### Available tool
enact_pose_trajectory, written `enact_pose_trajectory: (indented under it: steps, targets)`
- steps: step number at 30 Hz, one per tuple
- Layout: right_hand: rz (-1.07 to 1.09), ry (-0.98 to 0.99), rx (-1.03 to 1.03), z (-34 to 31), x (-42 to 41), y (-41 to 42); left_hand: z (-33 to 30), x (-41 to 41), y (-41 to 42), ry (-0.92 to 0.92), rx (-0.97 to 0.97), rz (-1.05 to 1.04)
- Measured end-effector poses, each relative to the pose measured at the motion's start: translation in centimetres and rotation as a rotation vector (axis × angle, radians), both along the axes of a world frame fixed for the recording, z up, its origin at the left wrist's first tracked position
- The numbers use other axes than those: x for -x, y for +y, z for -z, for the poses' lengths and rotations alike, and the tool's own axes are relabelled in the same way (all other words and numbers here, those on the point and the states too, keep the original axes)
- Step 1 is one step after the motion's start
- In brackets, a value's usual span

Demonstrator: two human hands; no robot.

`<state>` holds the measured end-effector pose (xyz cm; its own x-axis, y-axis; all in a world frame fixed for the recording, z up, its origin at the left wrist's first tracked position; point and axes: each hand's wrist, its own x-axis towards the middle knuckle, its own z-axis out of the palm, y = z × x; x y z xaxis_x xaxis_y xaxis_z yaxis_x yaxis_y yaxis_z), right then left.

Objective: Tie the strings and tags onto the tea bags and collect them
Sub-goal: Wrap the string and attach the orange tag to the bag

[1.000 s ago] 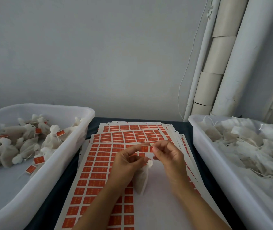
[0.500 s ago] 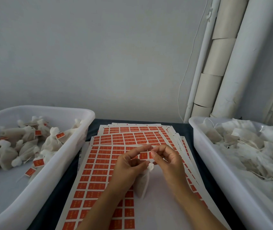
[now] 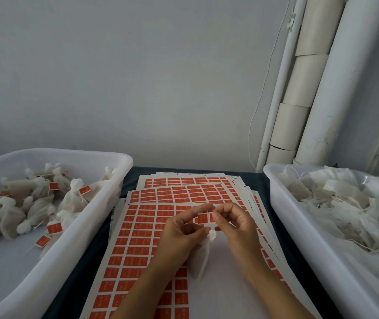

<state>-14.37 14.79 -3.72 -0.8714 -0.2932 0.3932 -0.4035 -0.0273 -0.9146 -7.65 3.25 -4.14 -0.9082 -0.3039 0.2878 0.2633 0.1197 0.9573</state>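
Both hands work at the neck of a single tea bag (image 3: 201, 257) above the tag sheets (image 3: 138, 238); the left hand (image 3: 181, 233) curls around the bag's gathered top, its forefinger stretched toward the right; the right hand (image 3: 234, 223) pinches a thin string (image 3: 207, 207) between thumb and forefinger just above the bag's white knot; the bag hangs from the fingers over a bare white part of the top sheet; the step in hand appears to be tying the string, with no tag visible on it yet; next would likely come cinching the knot, then peeling an orange tag; finished bags with tags lie in the left bin (image 3: 96, 217); untied bags and loose strings fill the right bin (image 3: 283, 217).
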Motion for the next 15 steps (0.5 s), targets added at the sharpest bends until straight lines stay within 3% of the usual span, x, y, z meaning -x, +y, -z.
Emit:
enact_pose_trajectory:
  steps: [15]
  targets:
    - [0.027, 0.053, -0.045, 0.18, -0.01, 0.05, 0.15, 0.04, 0.04, 0.005, 0.030, 0.016]
